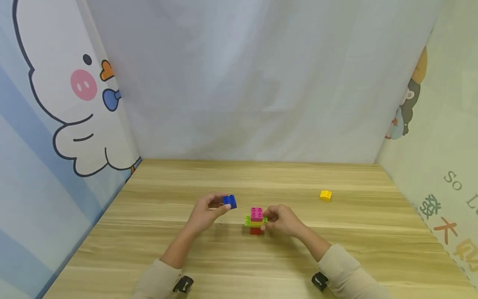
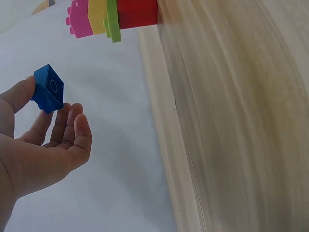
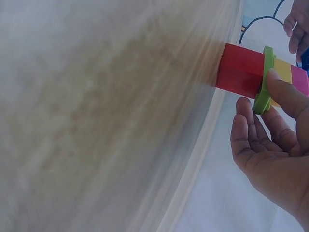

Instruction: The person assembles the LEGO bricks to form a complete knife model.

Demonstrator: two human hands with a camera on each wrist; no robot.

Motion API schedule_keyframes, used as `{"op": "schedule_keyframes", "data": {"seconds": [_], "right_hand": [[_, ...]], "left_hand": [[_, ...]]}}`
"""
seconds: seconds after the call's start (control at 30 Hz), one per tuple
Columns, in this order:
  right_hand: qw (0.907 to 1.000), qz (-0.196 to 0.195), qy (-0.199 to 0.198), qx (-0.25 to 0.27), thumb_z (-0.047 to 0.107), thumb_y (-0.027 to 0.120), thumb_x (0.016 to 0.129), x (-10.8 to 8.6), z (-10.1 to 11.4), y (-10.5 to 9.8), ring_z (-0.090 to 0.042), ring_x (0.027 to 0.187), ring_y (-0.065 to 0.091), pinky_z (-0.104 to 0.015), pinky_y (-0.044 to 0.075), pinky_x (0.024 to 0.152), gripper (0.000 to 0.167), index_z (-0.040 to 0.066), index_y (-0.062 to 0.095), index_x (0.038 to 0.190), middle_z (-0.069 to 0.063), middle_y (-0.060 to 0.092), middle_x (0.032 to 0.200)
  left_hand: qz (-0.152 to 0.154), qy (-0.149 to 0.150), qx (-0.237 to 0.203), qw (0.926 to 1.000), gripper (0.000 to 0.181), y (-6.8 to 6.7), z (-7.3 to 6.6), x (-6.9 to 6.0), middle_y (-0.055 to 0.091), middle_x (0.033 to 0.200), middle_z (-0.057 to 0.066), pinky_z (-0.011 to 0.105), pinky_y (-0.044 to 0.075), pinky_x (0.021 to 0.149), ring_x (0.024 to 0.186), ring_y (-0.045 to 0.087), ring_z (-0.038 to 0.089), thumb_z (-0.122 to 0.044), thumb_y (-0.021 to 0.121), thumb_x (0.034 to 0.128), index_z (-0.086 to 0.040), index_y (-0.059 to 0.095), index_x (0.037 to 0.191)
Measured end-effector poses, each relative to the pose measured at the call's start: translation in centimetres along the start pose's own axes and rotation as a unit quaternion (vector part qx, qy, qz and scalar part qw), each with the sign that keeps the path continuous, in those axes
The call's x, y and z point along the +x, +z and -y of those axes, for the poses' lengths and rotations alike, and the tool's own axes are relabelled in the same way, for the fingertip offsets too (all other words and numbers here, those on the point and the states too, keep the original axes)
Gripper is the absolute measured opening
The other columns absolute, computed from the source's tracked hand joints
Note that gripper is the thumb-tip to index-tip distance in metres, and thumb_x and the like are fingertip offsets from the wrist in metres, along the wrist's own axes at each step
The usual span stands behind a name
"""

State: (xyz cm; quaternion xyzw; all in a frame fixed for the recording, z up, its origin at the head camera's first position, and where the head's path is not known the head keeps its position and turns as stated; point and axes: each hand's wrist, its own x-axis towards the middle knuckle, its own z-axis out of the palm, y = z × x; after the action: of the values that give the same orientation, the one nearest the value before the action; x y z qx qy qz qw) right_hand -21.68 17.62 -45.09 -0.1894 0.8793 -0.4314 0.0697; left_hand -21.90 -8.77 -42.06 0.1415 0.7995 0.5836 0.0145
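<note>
A blue brick [image 1: 229, 202] is pinched between the thumb and fingers of my left hand [image 1: 203, 214], raised to the left of a stack. The stack stands upright on the table: red brick [image 3: 241, 71] at the bottom, a wider green piece [image 2: 113, 20] above it, then yellow [image 2: 97, 16], and a pink brick [image 1: 256, 214] on top. My right hand [image 1: 284, 220] grips the green piece's right end between thumb and fingers. In the left wrist view the blue brick [image 2: 48, 89] is apart from the stack.
A yellow brick [image 1: 325, 195] lies on the wooden table [image 1: 168, 249], behind and to the right of the stack. A pale curtain [image 1: 242, 83] hangs along the table's back edge, with printed panels at both sides.
</note>
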Motion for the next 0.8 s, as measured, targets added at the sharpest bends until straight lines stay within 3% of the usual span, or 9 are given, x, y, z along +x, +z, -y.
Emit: {"op": "schedule_keyframes", "data": {"seconds": [0.5,0.8], "right_hand": [[1.0,0.003,0.0,-0.002,0.008,0.077,0.075,0.0,0.1,0.1,-0.016,0.076,0.059,-0.03,0.051,0.069,0.026,-0.001,0.066,0.096,-0.003,0.065,0.086],[1.0,0.004,-0.005,-0.006,0.01,0.078,0.075,0.1,0.1,-0.1,-0.016,0.076,0.06,-0.03,0.051,0.069,0.027,-0.001,0.066,0.097,-0.003,0.065,0.086]], "left_hand": [[0.014,0.007,-0.016,0.9997,0.036,1.6,-0.4,0.0,0.062,0.099,0.011,0.035,0.052,0.073,0.091,0.059,0.026,-0.009,0.068,0.0846,0.002,0.06,0.117],[0.031,0.019,-0.016,0.9992,0.035,2.0,-3.9,-1.4,0.061,0.104,0.017,0.038,0.051,0.077,0.097,0.057,0.033,-0.005,0.064,0.087,0.006,0.056,0.119]]}}
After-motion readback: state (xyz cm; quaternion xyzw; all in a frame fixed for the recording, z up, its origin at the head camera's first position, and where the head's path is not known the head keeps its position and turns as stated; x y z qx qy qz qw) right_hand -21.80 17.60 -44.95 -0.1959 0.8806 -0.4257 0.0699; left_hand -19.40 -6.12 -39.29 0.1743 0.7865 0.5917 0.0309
